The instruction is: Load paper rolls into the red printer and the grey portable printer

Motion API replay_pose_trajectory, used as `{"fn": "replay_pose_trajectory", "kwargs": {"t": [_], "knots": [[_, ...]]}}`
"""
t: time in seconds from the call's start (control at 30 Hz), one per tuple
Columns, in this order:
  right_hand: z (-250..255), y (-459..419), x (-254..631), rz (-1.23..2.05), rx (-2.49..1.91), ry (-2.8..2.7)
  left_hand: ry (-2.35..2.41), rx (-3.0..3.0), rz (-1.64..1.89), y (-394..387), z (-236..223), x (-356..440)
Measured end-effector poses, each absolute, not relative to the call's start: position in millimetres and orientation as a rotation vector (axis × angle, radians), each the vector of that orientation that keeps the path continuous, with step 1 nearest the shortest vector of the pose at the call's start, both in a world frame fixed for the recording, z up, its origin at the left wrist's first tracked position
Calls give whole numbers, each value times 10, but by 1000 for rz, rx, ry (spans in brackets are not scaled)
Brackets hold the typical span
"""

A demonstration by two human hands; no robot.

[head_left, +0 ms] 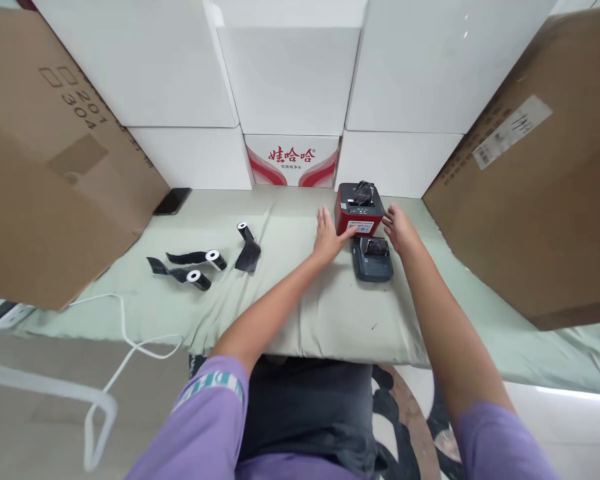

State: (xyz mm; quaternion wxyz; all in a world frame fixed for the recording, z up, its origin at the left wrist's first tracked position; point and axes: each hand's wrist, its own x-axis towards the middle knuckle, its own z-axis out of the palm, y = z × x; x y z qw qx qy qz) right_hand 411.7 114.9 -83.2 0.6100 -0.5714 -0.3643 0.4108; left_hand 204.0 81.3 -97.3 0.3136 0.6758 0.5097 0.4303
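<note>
A small red and black label printer [344,217] stands toward the back of the cloth-covered table, with crumpled dark film on its top. My left hand [327,240] is at its left side, fingers stretched out and thumb reaching across the lower front. On the other side, my right hand [399,227] has its fingertips at the printer's right edge, slightly curled and apart. Just in front lies a dark portable printer [373,268] with a black strip at its slot. Farther left are several rolls of black ribbon [199,279] with loose tails, one a small roll [246,232].
White boxes [290,80] form a wall behind the table, among them a red-printed carton [293,160]. Large brown cardboard boxes flank both sides, a left box [45,200] and a right box [540,213]. A black phone [173,201] lies at back left; a white cable [125,320] hangs over the front edge.
</note>
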Motion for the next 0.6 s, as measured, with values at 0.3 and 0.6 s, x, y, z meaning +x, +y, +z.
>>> {"fn": "replay_pose_trajectory", "kwargs": {"t": [0.3, 0.6], "knots": [[-1096, 239, 3603, 1075, -1194, -683, 1166, 2201, 678, -129, -1040, 1914], [-1135, 288, 2453, 1053, -1208, -974, 1410, 2111, 914, -384, -1067, 875]]}}
